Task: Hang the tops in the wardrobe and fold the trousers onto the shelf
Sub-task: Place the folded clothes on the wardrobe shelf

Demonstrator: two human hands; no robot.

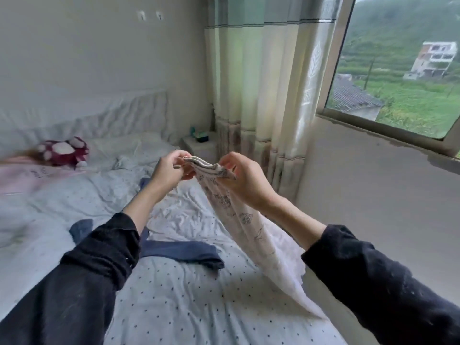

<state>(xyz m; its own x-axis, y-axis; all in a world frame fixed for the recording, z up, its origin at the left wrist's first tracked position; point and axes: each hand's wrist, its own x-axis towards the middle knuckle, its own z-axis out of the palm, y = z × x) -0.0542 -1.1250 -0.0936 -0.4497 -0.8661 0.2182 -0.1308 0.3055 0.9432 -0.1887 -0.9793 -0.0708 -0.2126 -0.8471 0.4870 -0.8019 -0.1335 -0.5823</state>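
I hold a white garment with a dark leaf print (251,227) up over the bed. My left hand (169,170) pinches one end of its striped waistband and my right hand (245,180) grips the other end. The cloth hangs down to the right, towards the bed's edge. A dark blue garment (184,252) lies crumpled on the dotted sheet (174,302), below my left forearm. The wardrobe and shelf are out of view.
A maroon paw-shaped plush (63,151) and a pink cloth (22,175) lie at the bed's left. A small bedside table (199,145) with a dark box stands by the curtain (261,95). A window (403,66) and wall are on the right.
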